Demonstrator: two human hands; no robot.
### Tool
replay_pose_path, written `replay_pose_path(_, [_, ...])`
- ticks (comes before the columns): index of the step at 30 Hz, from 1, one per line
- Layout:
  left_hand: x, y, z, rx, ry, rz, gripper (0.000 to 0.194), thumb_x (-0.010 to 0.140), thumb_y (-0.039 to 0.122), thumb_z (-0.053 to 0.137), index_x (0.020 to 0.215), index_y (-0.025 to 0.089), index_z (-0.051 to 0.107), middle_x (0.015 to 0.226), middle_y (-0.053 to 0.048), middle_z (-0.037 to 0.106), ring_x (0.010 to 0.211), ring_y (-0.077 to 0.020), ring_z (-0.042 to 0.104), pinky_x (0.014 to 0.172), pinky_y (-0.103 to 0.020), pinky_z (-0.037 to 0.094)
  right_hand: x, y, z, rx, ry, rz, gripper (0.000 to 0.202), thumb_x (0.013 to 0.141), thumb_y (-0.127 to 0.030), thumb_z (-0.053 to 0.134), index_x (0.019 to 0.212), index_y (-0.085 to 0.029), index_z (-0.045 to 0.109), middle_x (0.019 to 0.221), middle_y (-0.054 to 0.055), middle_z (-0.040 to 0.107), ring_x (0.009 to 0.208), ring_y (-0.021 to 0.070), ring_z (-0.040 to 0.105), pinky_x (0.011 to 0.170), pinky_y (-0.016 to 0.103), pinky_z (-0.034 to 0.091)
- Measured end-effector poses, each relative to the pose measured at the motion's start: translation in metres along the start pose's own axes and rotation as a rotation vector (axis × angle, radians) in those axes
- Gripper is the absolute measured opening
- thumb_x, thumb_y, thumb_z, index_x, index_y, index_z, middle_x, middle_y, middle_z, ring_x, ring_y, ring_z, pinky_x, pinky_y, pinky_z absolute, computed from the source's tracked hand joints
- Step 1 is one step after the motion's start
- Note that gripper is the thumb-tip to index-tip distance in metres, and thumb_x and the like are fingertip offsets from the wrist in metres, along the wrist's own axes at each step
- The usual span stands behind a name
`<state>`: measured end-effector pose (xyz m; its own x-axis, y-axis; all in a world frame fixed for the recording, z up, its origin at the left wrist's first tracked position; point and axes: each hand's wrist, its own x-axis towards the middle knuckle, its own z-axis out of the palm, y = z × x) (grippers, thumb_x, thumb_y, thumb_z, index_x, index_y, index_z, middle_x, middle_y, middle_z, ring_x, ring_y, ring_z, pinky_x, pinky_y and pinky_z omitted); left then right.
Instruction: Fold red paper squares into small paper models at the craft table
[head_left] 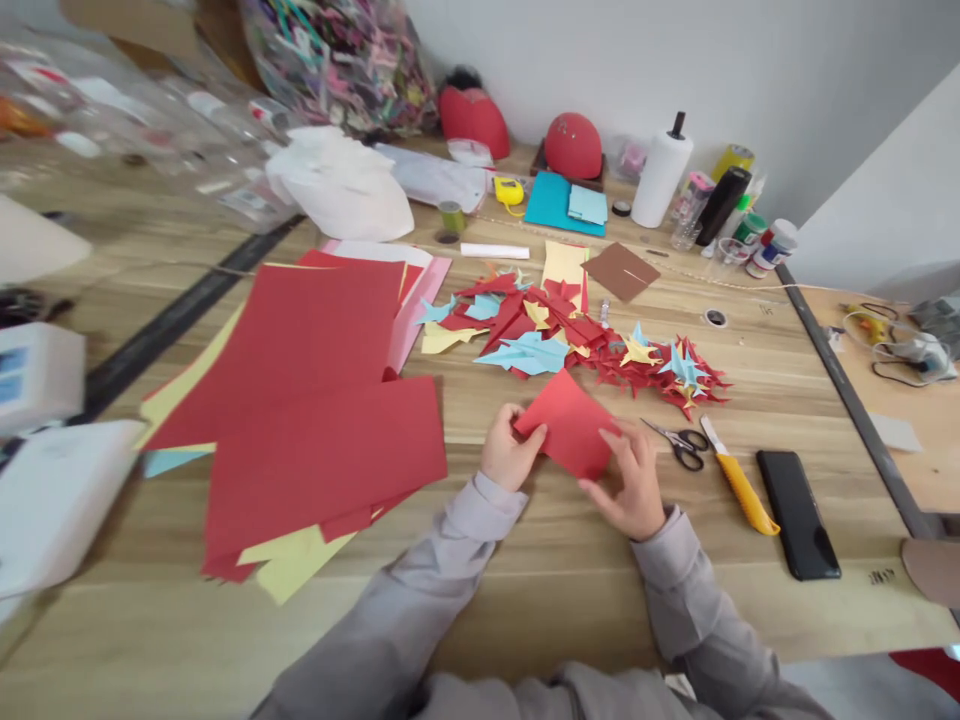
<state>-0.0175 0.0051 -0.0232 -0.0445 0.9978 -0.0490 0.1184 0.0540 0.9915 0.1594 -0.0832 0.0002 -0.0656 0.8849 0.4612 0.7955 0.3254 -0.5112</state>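
A square sheet of red paper [571, 428] is between my hands, one corner pointing away from me. My left hand [513, 446] pinches its left corner, thumb on top and fingers beneath. My right hand [628, 478] grips the right side, with the fingertips at the right corner and the thumb near the bottom one. Just beyond the sheet lies a heap of folded paper pieces [517, 325] in red, blue and yellow. To its right is a pile of small spiky folded shapes [679, 372]. Black-handled scissors [688, 446] rest right of my right hand.
Large red paper sheets [322, 350] are stacked at left. A yellow utility knife [741, 485] and black phone [798, 515] lie at right. Brown paper [621, 271], a teal pad [551, 203], a paper roll [662, 180] and a bag of shreds [341, 65] stand farther back.
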Motion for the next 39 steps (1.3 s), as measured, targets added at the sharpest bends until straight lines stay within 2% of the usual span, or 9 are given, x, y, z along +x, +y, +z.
replay_pose_path(5, [-0.008,0.000,0.002,-0.055,0.003,0.036,0.038,0.064,0.027,0.065,0.095,0.020,0.046,0.094,-0.003,0.058,0.087,-0.0174,0.060,0.080,-0.030,0.049,-0.001,0.000,0.005,-0.117,-0.123,-0.054,0.054,0.074,-0.018,0.056,0.128,-0.025,0.050,0.126,0.013,0.053,0.120,0.0310,0.047,0.101,0.055,0.033])
replay_pose_path(10, [-0.014,0.012,-0.009,0.050,-0.086,0.163,0.040,0.073,0.027,0.063,0.111,0.021,0.051,0.124,-0.012,0.057,0.117,-0.0239,0.053,0.099,-0.039,0.043,-0.005,0.008,0.003,-0.046,-0.116,-0.045,0.053,0.072,-0.001,0.042,0.114,-0.028,0.060,0.110,0.006,0.066,0.112,0.0237,0.056,0.101,0.049,0.034])
replay_pose_path(13, [-0.014,0.023,-0.027,0.252,-0.195,0.333,0.033,0.073,0.029,0.067,0.105,0.023,0.060,0.129,-0.012,0.055,0.121,-0.0276,0.050,0.102,-0.045,0.041,-0.006,0.010,-0.005,-0.027,-0.113,-0.014,0.052,0.073,-0.002,0.043,0.114,-0.028,0.061,0.110,0.004,0.068,0.112,0.0232,0.058,0.103,0.049,0.032])
replay_pose_path(16, [-0.009,0.027,-0.043,0.435,-0.482,0.559,0.045,0.062,0.037,0.077,0.104,0.028,0.066,0.130,-0.009,0.057,0.128,-0.0321,0.044,0.109,-0.053,0.031,-0.005,0.014,-0.013,0.015,-0.099,-0.003,0.049,0.073,-0.002,0.044,0.110,-0.028,0.062,0.107,0.003,0.070,0.110,0.0225,0.060,0.104,0.048,0.032])
replay_pose_path(20, [-0.008,0.017,-0.046,0.590,-0.631,0.773,0.027,0.077,0.020,0.059,0.101,0.028,0.068,0.116,-0.004,0.066,0.120,-0.0265,0.053,0.112,-0.057,0.023,-0.005,0.019,-0.019,0.026,-0.099,0.015,0.047,0.071,-0.002,0.045,0.105,-0.029,0.063,0.107,0.003,0.069,0.110,0.0240,0.060,0.104,0.050,0.033])
replay_pose_path(25, [-0.019,0.017,-0.036,0.766,-0.504,0.935,0.028,0.084,0.010,0.045,0.094,0.020,0.070,0.102,-0.007,0.071,0.109,-0.0242,0.058,0.104,-0.054,0.038,-0.003,0.005,-0.023,-0.260,-0.080,-0.009,0.044,0.073,-0.014,0.055,0.114,-0.027,0.060,0.124,0.006,0.060,0.123,0.0314,0.048,0.108,0.059,0.020])
replay_pose_path(30, [-0.030,0.035,-0.026,0.920,-0.372,1.012,0.021,0.084,0.007,0.048,0.079,0.012,0.069,0.089,-0.011,0.071,0.090,-0.0225,0.062,0.093,-0.049,0.049,0.001,-0.022,-0.023,-0.392,-0.080,-0.149,0.036,0.078,-0.013,0.057,0.109,-0.030,0.063,0.116,0.003,0.065,0.120,0.0290,0.049,0.110,0.061,0.014])
replay_pose_path(35, [-0.040,0.040,-0.018,0.887,-0.369,1.020,0.025,0.085,0.007,0.045,0.074,0.013,0.068,0.080,-0.009,0.069,0.079,-0.0183,0.061,0.092,-0.044,0.050,-0.001,-0.022,-0.016,-0.232,-0.258,-0.199,0.025,0.083,-0.014,0.056,0.105,-0.022,0.065,0.106,0.007,0.069,0.103,0.0228,0.059,0.092,0.041,0.044])
replay_pose_path(39, [-0.040,0.039,-0.022,0.793,-0.396,0.918,0.019,0.084,0.009,0.047,0.085,0.011,0.066,0.088,-0.010,0.069,0.090,-0.0222,0.061,0.091,-0.043,0.051,0.000,-0.018,-0.017,-0.028,-0.224,-0.073,0.018,0.082,-0.011,0.056,0.096,-0.017,0.066,0.092,0.008,0.071,0.093,0.0215,0.061,0.081,0.037,0.050])
